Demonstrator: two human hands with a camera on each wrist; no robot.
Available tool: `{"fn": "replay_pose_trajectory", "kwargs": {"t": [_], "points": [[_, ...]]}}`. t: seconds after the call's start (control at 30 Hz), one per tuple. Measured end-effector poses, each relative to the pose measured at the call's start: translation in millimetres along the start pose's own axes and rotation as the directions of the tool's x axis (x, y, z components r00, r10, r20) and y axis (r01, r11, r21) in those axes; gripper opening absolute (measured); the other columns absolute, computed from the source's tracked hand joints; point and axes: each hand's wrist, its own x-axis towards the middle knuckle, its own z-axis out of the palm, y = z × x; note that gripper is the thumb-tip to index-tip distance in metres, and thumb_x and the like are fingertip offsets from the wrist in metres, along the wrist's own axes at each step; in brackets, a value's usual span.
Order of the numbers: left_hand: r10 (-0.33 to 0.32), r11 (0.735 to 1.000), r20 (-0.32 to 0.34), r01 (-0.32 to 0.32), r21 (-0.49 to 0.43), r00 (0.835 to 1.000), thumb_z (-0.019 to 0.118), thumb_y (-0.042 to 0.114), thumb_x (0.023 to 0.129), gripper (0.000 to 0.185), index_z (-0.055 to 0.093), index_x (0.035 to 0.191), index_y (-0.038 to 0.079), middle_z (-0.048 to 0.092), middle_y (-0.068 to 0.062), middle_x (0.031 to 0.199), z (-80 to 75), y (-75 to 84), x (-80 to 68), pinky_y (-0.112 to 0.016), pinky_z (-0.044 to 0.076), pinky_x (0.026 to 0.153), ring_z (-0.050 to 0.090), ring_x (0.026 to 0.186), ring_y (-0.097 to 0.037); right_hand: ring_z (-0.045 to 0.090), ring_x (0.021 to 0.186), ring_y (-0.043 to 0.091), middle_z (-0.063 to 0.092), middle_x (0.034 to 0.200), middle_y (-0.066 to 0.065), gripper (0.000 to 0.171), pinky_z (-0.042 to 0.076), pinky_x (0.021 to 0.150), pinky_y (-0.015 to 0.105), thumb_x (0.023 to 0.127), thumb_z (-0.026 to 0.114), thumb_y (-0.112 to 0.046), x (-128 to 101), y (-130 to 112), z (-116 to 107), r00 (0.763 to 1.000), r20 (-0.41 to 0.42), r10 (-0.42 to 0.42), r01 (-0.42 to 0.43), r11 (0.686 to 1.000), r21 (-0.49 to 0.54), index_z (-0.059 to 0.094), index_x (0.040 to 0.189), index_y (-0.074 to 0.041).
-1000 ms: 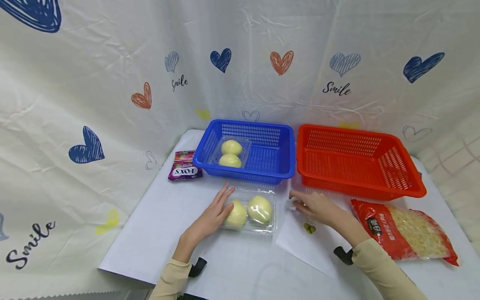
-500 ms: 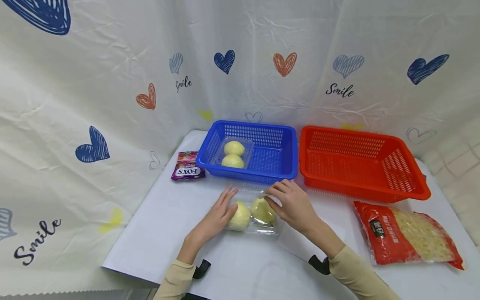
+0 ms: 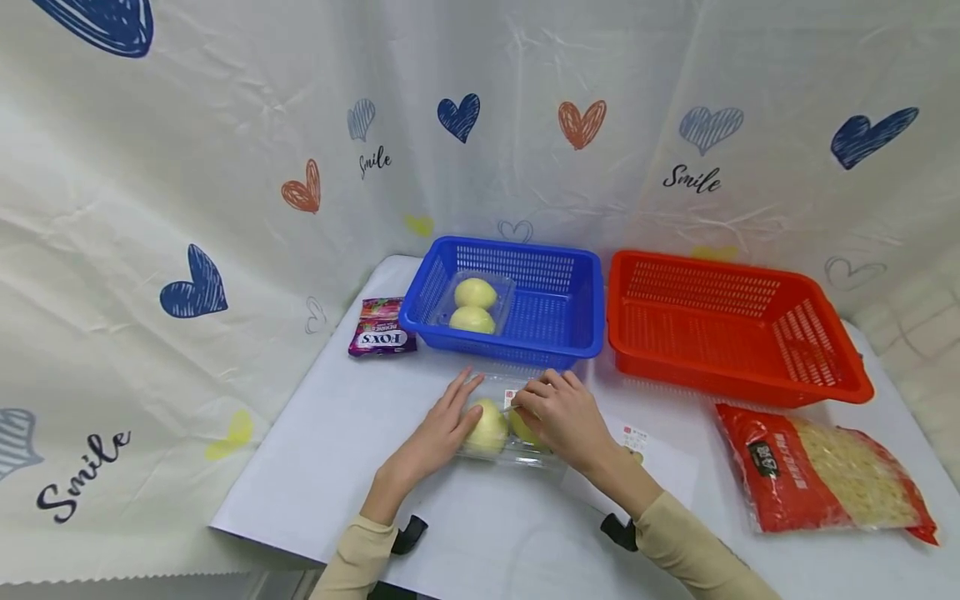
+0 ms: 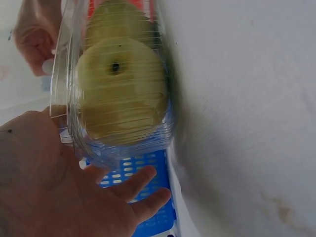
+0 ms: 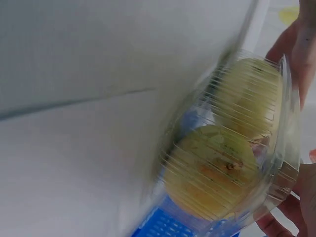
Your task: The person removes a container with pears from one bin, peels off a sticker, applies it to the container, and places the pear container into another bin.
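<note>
A clear plastic clamshell box (image 3: 517, 457) lies on the table in front of the blue basket, with two pale yellow round fruits (image 3: 487, 429) inside. My left hand (image 3: 435, 429) rests against its left end, fingers straight and spread, as the left wrist view (image 4: 74, 182) also shows. Above the lid, my right hand (image 3: 566, 421) bends its fingers and seems to pinch the edge of a small white label (image 3: 510, 397) with red print. The right hand partly covers the right fruit. In the right wrist view the fruit box (image 5: 212, 168) stands between both hands.
Behind are a blue basket (image 3: 573, 287), with a second box of fruits (image 3: 474, 304), and a red basket (image 3: 738, 383). A Fox's candy bag (image 3: 382, 329) lies left. At right are a white sheet (image 3: 667, 475) with small printing and a red food bag (image 3: 795, 475).
My right hand has moved left from the white sheet to above the fruit box, and a red-printed label now shows at its fingertips. The left hand stays on the box.
</note>
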Motion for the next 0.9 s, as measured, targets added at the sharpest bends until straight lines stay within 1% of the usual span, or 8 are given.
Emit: {"fn": "replay_pose_trajectory", "kwargs": {"t": [0.1, 0.2, 0.3, 0.4, 0.53, 0.77, 0.83, 0.9], "points": [[0.001, 1.000, 0.001, -0.001, 0.004, 1.000, 0.036, 0.044, 0.112, 0.058, 0.023, 0.165, 0.024, 0.010, -0.006, 0.175, -0.7, -1.2, 1.0, -0.064, 0.024, 0.126, 0.018, 0.160, -0.036, 0.063, 0.090, 0.016, 0.077, 0.093, -0.009, 0.005, 0.047, 0.079, 0.032, 0.088, 0.080, -0.027, -2.1, -1.4, -2.9, 0.997, 0.071, 0.026, -0.028, 0.999, 0.031, 0.079, 0.092, -0.025], [-0.004, 1.000, 0.014, 0.004, -0.006, 1.000, 0.036, 0.045, 0.111, 0.059, 0.022, 0.165, 0.025, 0.009, -0.005, 0.176, -1.4, -2.1, 1.8, -0.064, 0.023, 0.126, 0.017, 0.161, -0.035, 0.063, 0.096, 0.016, 0.076, 0.098, -0.009, 0.014, 0.047, 0.084, 0.035, 0.094, 0.072, -0.039, -2.7, -3.1, -7.5, 0.986, 0.143, 0.081, -0.092, 0.993, 0.071, 0.080, 0.095, -0.027], [-0.009, 1.000, 0.017, 0.009, -0.013, 1.000, 0.035, 0.046, 0.111, 0.059, 0.022, 0.165, 0.025, 0.008, -0.005, 0.176, -1.7, -2.6, 2.3, -0.063, 0.022, 0.127, 0.016, 0.161, -0.034, 0.063, 0.102, 0.017, 0.076, 0.104, -0.008, 0.021, 0.048, 0.087, 0.037, 0.098, 0.066, -0.042, -2.5, -4.3, -9.1, 0.975, 0.188, 0.117, -0.136, 0.987, 0.091, 0.081, 0.101, -0.028], [0.002, 1.000, 0.008, -0.001, -0.019, 1.000, 0.036, 0.045, 0.111, 0.059, 0.023, 0.165, 0.023, 0.010, -0.007, 0.175, -1.2, -3.0, 1.7, -0.064, 0.023, 0.126, 0.018, 0.161, -0.036, 0.063, 0.108, 0.019, 0.076, 0.112, -0.005, 0.022, 0.050, 0.091, 0.040, 0.098, 0.068, -0.039, -3.9, -5.6, -6.6, 0.972, 0.201, 0.121, -0.144, 0.984, 0.104, 0.079, 0.110, -0.025], [-0.001, 1.000, 0.014, 0.002, -0.013, 1.000, 0.036, 0.045, 0.111, 0.060, 0.022, 0.165, 0.024, 0.009, -0.005, 0.176, -0.9, -3.0, 1.0, -0.066, 0.024, 0.125, 0.018, 0.160, -0.036, 0.062, 0.112, 0.022, 0.073, 0.120, -0.003, 0.034, 0.051, 0.095, 0.045, 0.094, 0.072, -0.042, -7.1, -7.0, -2.7, 0.972, 0.206, 0.115, -0.138, 0.985, 0.100, 0.076, 0.122, -0.023], [-0.011, 1.000, 0.008, 0.011, -0.018, 1.000, 0.037, 0.045, 0.111, 0.059, 0.022, 0.165, 0.027, 0.008, -0.002, 0.176, -1.5, -2.2, 1.3, -0.065, 0.023, 0.126, 0.017, 0.161, -0.035, 0.059, 0.119, 0.028, 0.068, 0.129, 0.000, 0.049, 0.048, 0.099, 0.052, 0.093, 0.070, -0.050, -5.4, -4.4, -3.1, 0.962, 0.235, 0.135, -0.157, 0.985, 0.076, 0.070, 0.133, -0.022], [-0.001, 1.000, -0.001, 0.001, -0.019, 1.000, 0.038, 0.042, 0.111, 0.058, 0.023, 0.165, 0.025, 0.010, -0.005, 0.175, -0.8, -2.4, 1.3, -0.066, 0.023, 0.125, 0.018, 0.160, -0.037, 0.057, 0.122, 0.030, 0.066, 0.132, 0.003, 0.052, 0.048, 0.101, 0.054, 0.093, 0.070, -0.050, -5.0, -2.5, -4.5, 0.954, 0.244, 0.174, -0.204, 0.973, 0.106, 0.068, 0.135, -0.019], [-0.001, 1.000, -0.005, 0.000, -0.018, 1.000, 0.038, 0.041, 0.111, 0.058, 0.023, 0.165, 0.024, 0.010, -0.006, 0.175, -0.3, -2.7, 1.0, -0.066, 0.023, 0.125, 0.018, 0.160, -0.037, 0.055, 0.126, 0.034, 0.064, 0.136, 0.009, 0.055, 0.048, 0.104, 0.056, 0.094, 0.071, -0.048, -5.4, -0.5, -5.9, 0.938, 0.243, 0.248, -0.284, 0.951, 0.125, 0.066, 0.137, -0.014]]}}
